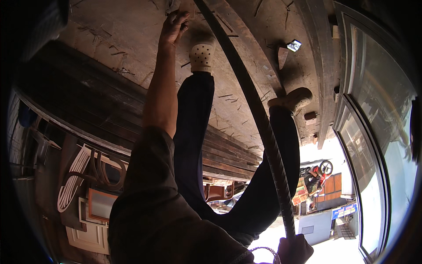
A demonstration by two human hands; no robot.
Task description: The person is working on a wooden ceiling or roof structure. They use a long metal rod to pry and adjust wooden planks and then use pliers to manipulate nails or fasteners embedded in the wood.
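I'm seeing the right hand (295,249), lower right, gripping a ribbed bar (259,114); the left hand (175,24), top centre, is reaching the floor (123,35), grasp unclear.

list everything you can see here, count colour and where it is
ribbed steel bar: one, dark, running from the top centre down to the right hand
stacked planks: one pile, dark brown, left of the legs
dusty floor: one, brown, strewn with thin chips, top of the picture
shiny scrap: one, silvery, on the floor upper right
glass door: one, dark frame, right edge
motorbike: one, red, outside at lower right
carved panels: several, white and brown, lower left
shoes: two, cream and tan clogs, on the floor
legs: two, dark trousers, centre
left hand: one, reaching to the floor at top
right hand: one, closed round the bar's lower end
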